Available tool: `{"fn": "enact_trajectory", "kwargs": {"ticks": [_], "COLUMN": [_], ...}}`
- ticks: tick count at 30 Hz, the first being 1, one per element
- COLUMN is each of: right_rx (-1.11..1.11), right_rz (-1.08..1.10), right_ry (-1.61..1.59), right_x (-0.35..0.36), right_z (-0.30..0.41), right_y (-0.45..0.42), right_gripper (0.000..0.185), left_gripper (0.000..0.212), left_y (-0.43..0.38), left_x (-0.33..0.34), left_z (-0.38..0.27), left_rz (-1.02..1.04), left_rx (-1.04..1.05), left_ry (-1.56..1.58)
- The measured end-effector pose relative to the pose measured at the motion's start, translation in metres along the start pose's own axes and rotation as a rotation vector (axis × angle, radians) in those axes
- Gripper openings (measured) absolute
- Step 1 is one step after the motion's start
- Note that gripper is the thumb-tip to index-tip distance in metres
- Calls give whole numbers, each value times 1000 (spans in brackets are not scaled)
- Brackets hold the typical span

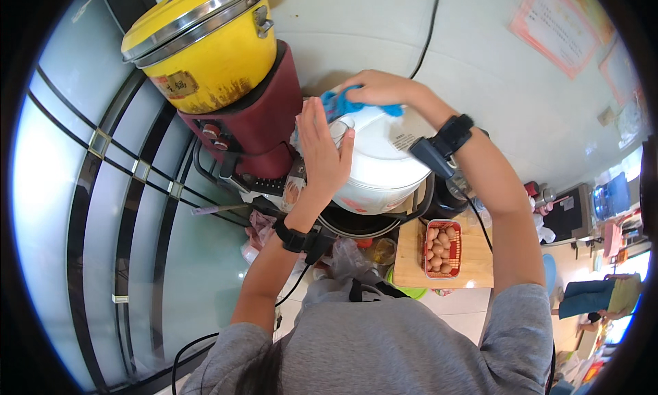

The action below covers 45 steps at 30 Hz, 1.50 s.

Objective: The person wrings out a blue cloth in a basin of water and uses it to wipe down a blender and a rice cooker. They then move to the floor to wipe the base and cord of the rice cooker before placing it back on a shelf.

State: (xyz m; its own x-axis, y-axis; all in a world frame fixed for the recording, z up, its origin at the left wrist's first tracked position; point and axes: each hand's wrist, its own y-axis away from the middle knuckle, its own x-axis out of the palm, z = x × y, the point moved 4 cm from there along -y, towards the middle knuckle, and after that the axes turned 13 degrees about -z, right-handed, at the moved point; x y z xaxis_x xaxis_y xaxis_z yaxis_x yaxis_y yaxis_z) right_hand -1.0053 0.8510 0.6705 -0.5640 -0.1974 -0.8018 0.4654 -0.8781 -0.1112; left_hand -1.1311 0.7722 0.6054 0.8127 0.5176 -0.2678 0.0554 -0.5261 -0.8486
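A white rice cooker (380,161) with a pale lid stands before me, above a dark round pan (360,224). My right hand (379,88) grips a bunched blue cloth (339,106) against the lid's far side. Beside the clear knob (340,129), my left hand (325,158) lies over the lid's left part, fingers stretched out and thumb apart. That hand covers part of the lid's rim. A label with writing sits on the lid's right side.
Left of the cooker, a yellow pot (216,56) with a steel-rimmed lid rests on a dark red appliance (247,122). A red basket of eggs (443,248) sits on a wooden board (411,271). Glass panels (195,271) stand at left; another person (591,297) is far right.
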Motion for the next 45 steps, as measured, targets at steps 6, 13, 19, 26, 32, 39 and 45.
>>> {"fn": "enact_trajectory", "kwargs": {"ticks": [6,13,19,26,32,39,45], "right_rx": [300,268,-75,-131,128,-325,-157], "right_rz": [-174,-229,-155,-172,-277,-157,-213], "right_ry": [108,170,203,-52,-67,275,405], "right_x": [-55,-31,10,6,-34,-21,-15], "right_z": [-81,-38,5,0,-63,-13,-27], "right_y": [30,25,11,22,43,51,37], "right_gripper": [34,36,27,30,36,54,45], "left_gripper": [59,58,57,57,58,54,46], "left_y": [-2,-3,0,3,-4,6,56], "left_x": [2,-4,-4,-1,0,-5,-12], "left_z": [-4,1,2,3,-1,29,73], "left_rz": [22,6,-17,-22,-37,-24,-85], "left_rx": [-20,6,-14,17,35,-150,-479], "left_ry": [-21,-11,-15,-2,52,184,328]}}
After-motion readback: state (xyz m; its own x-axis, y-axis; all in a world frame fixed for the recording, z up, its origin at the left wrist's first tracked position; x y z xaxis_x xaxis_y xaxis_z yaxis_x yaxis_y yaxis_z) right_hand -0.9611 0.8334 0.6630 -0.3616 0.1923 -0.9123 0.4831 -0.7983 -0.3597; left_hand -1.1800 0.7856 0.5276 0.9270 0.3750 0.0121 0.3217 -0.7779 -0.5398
